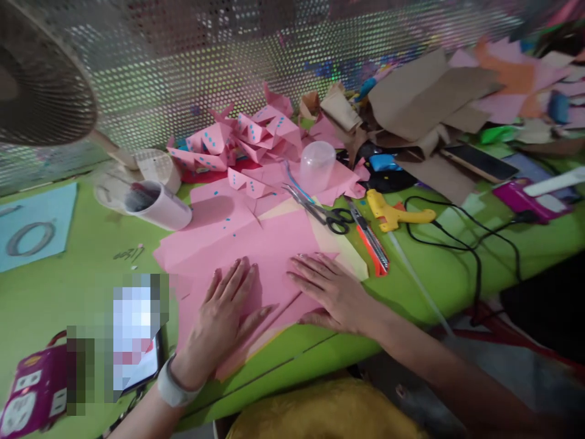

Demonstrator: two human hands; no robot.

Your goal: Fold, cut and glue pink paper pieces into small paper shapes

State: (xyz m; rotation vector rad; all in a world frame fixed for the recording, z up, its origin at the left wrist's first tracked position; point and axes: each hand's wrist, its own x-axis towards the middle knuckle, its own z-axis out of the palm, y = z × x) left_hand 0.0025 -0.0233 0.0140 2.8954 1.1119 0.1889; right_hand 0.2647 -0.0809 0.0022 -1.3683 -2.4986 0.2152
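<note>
Fingers (232,285) extended, gripping nothing, left hand (223,314) and right hand (340,296) palm-down upon flat pink paper sheets (274,241), black-handled metal scissors (326,214), orange-and-silver box cutter (372,244) and yellow plastic glue gun (393,214) beyond rightward, all atop a green tabletop (406,299).

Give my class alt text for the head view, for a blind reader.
The left hand and right hand rest on pink paper on a green table, near black-handled scissors, an orange utility knife and a yellow glue gun.

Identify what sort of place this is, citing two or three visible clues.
Probably a paper-craft workspace: the stacked pink paper sheets, the scissors and the yellow glue gun all suggest it.
</note>
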